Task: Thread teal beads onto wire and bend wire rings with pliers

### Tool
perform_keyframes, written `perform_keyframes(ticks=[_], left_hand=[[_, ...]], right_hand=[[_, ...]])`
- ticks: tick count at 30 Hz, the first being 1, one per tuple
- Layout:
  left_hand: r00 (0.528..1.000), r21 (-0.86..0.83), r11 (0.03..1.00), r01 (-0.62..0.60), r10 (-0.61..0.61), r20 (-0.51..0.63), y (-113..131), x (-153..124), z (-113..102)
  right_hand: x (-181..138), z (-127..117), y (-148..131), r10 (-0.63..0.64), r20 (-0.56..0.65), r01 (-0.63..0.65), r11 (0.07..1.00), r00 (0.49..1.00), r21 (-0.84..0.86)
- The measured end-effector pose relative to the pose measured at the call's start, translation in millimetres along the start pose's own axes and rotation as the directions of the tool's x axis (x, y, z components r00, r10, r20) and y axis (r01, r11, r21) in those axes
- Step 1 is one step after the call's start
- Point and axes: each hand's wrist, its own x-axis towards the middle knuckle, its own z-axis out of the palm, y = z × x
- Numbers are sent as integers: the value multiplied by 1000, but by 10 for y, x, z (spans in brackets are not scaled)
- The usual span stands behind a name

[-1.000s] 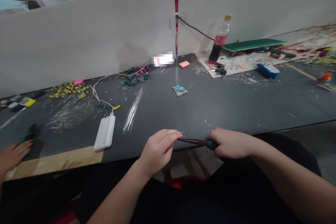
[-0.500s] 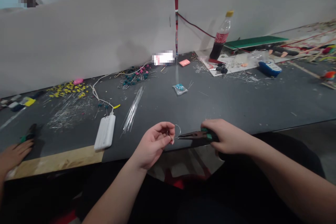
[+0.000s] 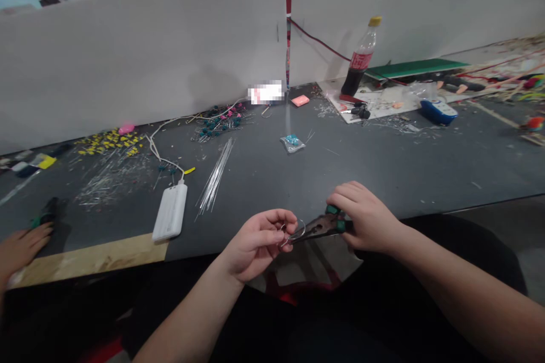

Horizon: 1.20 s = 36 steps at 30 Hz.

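Note:
Between the thumb and fingers of my left hand is a thin, bent metal wire, curving out in a loop. My right hand is wrapped round the green handles of long-nose pliers. The pliers' tips reach the wire beside my left fingertips; whether the jaws grip it I cannot tell. Both hands are at the table's front edge. A bundle of straight wires lies to the left of them, and a small clear packet with blue pieces lies beyond.
A white power bank with a cable stands left of the wires. Yellow-tipped pieces and teal pieces lie further back. A cola bottle and a blue-and-white object are at the right. Another person's hand rests far left.
My left hand has moved slightly right and down. The pliers have tilted, their tips now lower and against the wire near my fingers. My right hand has shifted a little upward.

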Motion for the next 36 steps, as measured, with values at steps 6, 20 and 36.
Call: perform_keyframes(ticks=[6,20,36], left_hand=[[1000,35,999,9,-9,-22,-12,-5,7],[999,57,997,43,-42,-6,-7,-1,16],[999,76,997,-26,28,-17,-40,-6,19]], right_hand=[[-4,10,-13,5,-1,-5,1000,1000,-9],[11,4,-13,-10,53,10,1000,999,-5],[-12,33,-29,15,58,-13,999,998,-35]])
